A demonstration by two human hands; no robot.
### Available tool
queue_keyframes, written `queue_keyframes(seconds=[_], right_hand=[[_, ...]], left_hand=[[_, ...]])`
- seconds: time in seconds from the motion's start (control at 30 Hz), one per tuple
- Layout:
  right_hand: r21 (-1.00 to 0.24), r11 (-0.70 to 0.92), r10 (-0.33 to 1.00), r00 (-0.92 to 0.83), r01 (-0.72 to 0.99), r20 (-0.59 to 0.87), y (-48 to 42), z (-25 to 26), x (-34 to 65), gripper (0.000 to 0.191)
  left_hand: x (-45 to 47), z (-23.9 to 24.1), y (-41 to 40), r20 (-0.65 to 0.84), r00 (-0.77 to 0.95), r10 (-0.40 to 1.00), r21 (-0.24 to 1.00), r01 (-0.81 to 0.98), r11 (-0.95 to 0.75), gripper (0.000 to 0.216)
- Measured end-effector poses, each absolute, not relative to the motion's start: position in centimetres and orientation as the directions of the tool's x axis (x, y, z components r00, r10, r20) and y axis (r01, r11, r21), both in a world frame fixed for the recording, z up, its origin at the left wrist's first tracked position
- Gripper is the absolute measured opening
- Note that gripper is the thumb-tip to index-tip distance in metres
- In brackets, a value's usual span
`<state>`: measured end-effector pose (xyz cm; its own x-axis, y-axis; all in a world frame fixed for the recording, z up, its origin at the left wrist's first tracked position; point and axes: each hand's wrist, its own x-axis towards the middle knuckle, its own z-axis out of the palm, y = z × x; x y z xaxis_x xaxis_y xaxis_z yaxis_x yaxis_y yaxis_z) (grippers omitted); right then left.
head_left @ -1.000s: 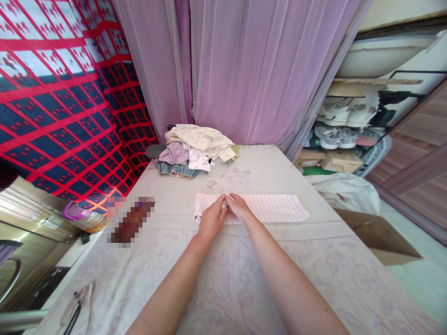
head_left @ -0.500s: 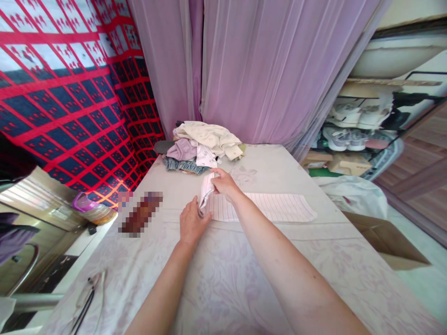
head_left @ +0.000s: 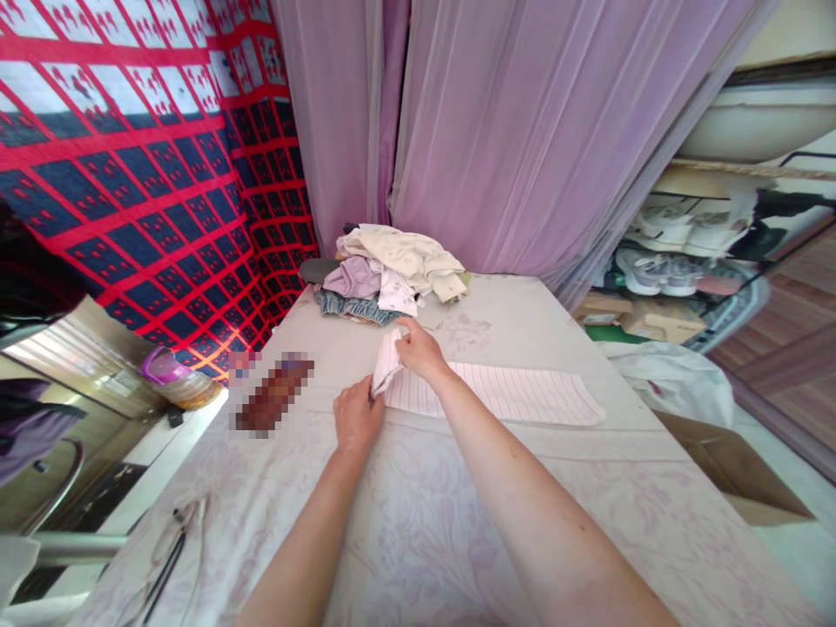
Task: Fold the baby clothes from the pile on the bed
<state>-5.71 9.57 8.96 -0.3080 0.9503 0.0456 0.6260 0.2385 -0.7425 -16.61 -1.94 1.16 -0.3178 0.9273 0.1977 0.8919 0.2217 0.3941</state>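
Note:
A pink-and-white striped garment (head_left: pixel 515 394) lies stretched flat across the cloth-covered table (head_left: pixel 418 514). My left hand (head_left: pixel 356 416) pinches the near corner of its left end, fingers closed on the fabric. My right hand (head_left: pixel 418 350) grips the far corner of that same end and holds it lifted a little off the table, so the edge stands up between my two hands.
A heap of clothes (head_left: pixel 388 274) sits at the table's far end by the purple curtain (head_left: pixel 522 131). Spectacles (head_left: pixel 173 553) lie near the front left corner. A pixelated object (head_left: pixel 274 394) rests left of the garment. A cardboard box (head_left: pixel 731 461) and shoe rack (head_left: pixel 685 261) stand on the right.
My hands were together at the middle of the garment; they moved to its left end, spread apart, and raised that edge. The view shifted slightly leftward.

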Motion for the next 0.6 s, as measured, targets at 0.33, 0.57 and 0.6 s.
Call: queue_keyframes(seconds=[0.33, 0.57, 0.6], right_hand=[[-0.650, 0.009, 0.995, -0.070, 0.760, -0.068, 9.1, 3.7, 2.4, 0.051], [-0.577, -0.020, 0.998, -0.020, 0.817, -0.062, 8.1, 1.8, 3.8, 0.050], [-0.562, -0.011, 0.998, -0.024, 0.827, -0.055, 8.0, 1.7, 3.9, 0.050]], left_hand=[[-16.1, 0.2, -1.6, 0.269, -0.049, 0.962, 0.352, 0.935, -0.051, 0.045], [-15.5, 1.2, -0.9, 0.168, 0.026, 0.986, 0.397, 0.913, -0.091, 0.039], [-15.6, 1.4, -0.6, 0.163, 0.018, 0.986, 0.395, 0.915, -0.082, 0.039]])
